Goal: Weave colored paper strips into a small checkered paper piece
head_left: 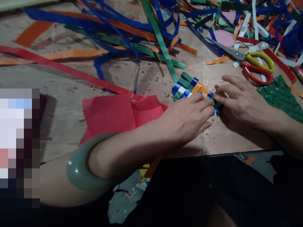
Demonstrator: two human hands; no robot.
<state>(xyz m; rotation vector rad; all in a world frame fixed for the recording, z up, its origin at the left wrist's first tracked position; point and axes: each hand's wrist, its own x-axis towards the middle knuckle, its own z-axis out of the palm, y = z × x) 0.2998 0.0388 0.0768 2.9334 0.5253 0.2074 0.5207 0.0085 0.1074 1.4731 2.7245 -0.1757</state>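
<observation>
A small woven piece (189, 86) of blue, green, orange and white paper strips lies on the wooden table (146, 78). My left hand (187, 118), with a pale green bangle (80, 167) on the forearm, pinches the piece's near right corner. My right hand (239, 101) meets it from the right, fingers closed on the same corner. The corner itself is hidden under my fingertips.
Red paper sheets (113, 115) lie left of my left hand. Scissors (251, 61) with red and yellow handles rest behind my right hand. A green woven mat (281, 96) sits at the right. Several loose coloured strips (142, 34) cover the far table.
</observation>
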